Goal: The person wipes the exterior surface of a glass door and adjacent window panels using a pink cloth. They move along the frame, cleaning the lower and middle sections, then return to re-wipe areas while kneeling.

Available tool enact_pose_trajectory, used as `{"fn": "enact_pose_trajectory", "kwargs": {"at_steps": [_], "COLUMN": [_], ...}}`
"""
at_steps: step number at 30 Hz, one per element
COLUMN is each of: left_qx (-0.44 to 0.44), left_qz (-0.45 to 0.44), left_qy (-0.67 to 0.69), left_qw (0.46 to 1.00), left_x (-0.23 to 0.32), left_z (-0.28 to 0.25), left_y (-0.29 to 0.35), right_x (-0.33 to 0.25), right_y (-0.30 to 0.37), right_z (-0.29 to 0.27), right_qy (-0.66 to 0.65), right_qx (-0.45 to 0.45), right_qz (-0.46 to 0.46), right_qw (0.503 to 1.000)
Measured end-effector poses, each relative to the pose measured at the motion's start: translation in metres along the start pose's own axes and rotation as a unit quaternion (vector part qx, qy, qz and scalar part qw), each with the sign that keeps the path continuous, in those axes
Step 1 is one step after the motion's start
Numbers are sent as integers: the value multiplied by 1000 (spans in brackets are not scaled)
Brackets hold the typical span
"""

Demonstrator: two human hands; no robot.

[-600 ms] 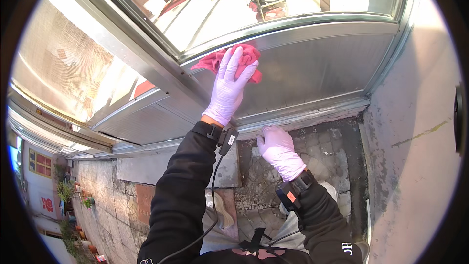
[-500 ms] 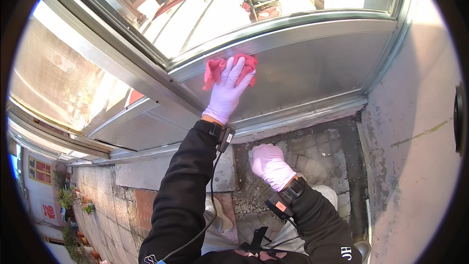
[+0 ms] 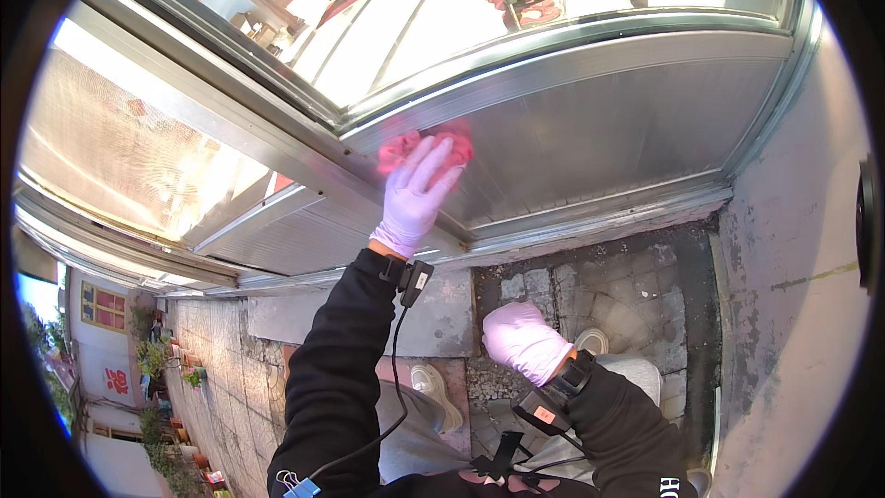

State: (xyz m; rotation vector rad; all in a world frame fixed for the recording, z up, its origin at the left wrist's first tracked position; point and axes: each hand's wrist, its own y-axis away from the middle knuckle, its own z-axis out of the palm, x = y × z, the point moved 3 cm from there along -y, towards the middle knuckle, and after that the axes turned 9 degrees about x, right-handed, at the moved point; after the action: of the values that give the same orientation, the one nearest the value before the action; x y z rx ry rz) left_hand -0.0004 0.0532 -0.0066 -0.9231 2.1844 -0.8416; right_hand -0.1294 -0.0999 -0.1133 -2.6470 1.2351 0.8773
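My left hand [image 3: 412,206], in a thin pale lilac glove, presses a pinkish-red cloth [image 3: 398,153] against the grey metal lower panel [image 3: 618,129] of a framed glass door or partition. The cloth is bunched under my fingers and blurred by motion. It lies just below the glass, near the upright post [image 3: 267,129] at the left. Lower down and to the right, my right hand [image 3: 525,341], in a matching glove, is curled into a fist over the paved floor. Its fingers are turned away from view, so whatever it may hold is hidden.
A plastered wall [image 3: 793,277] rises close on the right. Below the panel runs a metal sill, with a concrete step [image 3: 415,309] at its left. My shoe [image 3: 435,397] stands beside the step. Potted plants [image 3: 152,360] line the paved yard at far left.
My left hand and the cloth have slid left and slightly down the panel, toward the post. My right hand stays in a fist at about the same place. The whole view has shifted a little.
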Motion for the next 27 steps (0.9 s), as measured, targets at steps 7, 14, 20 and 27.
{"fn": "enact_pose_trajectory", "kwargs": {"at_steps": [7,14,20,27], "left_qx": [182,100,288,23], "left_qz": [-62,-378,-263,-91], "left_qy": [-103,328,66,0], "left_qw": [976,860,918,996], "left_x": [10,24,-17,31], "left_z": [23,19,-17,60], "left_y": [29,41,-28,58], "right_x": [6,18,9,4], "right_y": [-13,-15,-16,-20], "right_z": [-2,0,6,7], "right_qy": [-5,13,17,3], "right_qx": [17,14,89,-1], "right_qz": [-8,-9,-59,-19], "right_qw": [1000,1000,994,1000]}}
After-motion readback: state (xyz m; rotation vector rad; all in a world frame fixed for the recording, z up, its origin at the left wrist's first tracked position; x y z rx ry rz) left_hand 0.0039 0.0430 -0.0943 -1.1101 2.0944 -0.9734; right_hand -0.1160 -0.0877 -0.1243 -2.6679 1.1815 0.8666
